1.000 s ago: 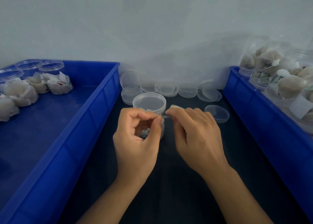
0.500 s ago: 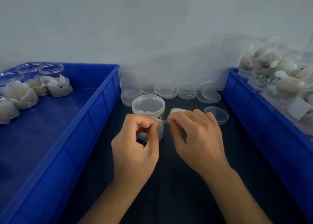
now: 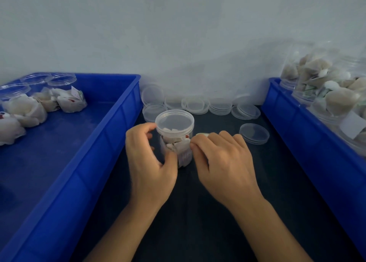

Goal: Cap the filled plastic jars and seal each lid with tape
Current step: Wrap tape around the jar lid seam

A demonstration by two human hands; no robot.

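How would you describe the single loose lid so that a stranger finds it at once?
Look at the dark table between the two blue crates. Right of the right hand lies one clear round lid, flat and alone. The other lids sit in stacks along the wall behind it.

A plain pale grey-blue wall [image 3: 178,34] fills the upper half, lit softly and evenly. Below it lies a dark table surface [image 3: 198,222], flanked by 2 blue plastic bins, the left bin [image 3: 69,182] and the right bin [image 3: 316,153].
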